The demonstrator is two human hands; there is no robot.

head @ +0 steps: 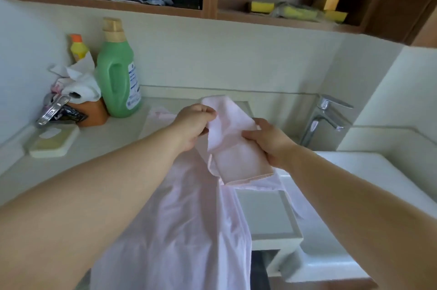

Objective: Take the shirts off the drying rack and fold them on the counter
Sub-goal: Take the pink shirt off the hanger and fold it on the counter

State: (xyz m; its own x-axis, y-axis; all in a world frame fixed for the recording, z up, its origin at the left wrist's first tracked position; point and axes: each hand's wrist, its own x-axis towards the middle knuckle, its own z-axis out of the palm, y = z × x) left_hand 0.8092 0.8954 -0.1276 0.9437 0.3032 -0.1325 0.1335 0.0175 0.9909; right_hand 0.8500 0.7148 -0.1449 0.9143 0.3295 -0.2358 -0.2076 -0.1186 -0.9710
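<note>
Shirt, pink: sleeve pinched in left hand, thumb against curled fingers; right hand grips folded sleeve section. Body trails from fingers down across counter edge. Step: folding sleeve, apparently. Next: lay it over body, flatten.

Two bare forearms reach forward from the lower corners and converge at the centre. The left hand is knuckles-up, fingers curled, pinching a fold of pink shirt; the right hand clasps the cloth's folded part, thumb on top, fingers beneath.
</note>
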